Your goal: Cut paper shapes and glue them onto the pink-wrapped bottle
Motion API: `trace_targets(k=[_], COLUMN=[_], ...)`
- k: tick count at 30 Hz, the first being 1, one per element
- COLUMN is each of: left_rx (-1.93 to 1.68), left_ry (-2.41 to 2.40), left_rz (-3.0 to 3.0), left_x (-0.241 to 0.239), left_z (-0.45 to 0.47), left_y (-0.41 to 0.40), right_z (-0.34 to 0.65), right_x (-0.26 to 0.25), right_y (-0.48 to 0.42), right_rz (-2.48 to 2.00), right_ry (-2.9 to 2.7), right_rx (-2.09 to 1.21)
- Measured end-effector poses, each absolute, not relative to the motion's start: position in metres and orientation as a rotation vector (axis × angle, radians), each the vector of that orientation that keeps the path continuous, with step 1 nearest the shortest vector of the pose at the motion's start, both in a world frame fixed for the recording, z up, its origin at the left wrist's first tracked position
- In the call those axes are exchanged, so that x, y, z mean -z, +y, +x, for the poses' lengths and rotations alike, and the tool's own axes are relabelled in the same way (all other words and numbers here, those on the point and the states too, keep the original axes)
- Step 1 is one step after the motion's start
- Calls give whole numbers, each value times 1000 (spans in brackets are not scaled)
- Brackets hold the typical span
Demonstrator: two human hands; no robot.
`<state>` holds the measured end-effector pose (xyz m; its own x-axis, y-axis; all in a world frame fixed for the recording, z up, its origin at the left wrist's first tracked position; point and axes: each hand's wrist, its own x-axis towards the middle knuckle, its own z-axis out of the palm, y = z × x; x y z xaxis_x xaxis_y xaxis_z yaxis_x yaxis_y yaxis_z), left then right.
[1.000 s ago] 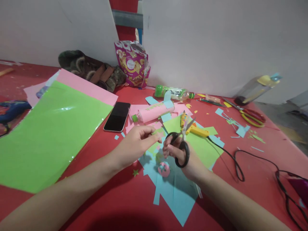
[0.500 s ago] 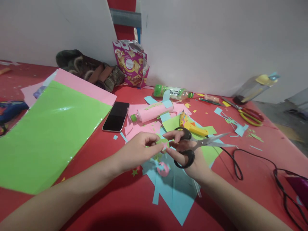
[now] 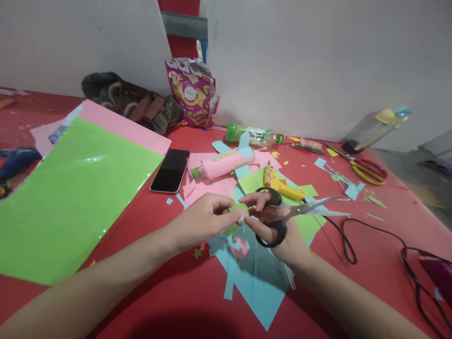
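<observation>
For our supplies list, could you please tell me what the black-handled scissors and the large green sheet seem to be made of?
Scissors, in the right hand: dull black handle loops, likely plastic; pale grey blades with a sheen, likely metal. Large green sheet: thin, flat, with a white glare patch, so glossy paper or perhaps plastic film.

Even indoor light, soft shadows; edges bowed (wide lens)

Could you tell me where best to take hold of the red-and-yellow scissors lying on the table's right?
Grip the red-and-yellow scissors by the handle loops, coming from the near right: the loops lie on that side, the blades point far left.
</observation>
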<state>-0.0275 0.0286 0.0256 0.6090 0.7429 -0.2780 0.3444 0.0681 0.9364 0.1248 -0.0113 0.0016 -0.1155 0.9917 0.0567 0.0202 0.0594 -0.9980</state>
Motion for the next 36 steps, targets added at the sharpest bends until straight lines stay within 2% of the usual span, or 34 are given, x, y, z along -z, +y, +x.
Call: trace_targets(k=[14,36], left_rx=[-344,-310], left_ry=[957,886], left_rz=[1543,1473], left_x=[-23,-29], left_z=[-29,-33], left_y=[30,33], right_z=[127,128], right_x=[-1,1], right_y=[-11,-11], right_rz=[-1067,-1092], right_ry=[-1387,-1494], right_rx=[-1103,-1120])
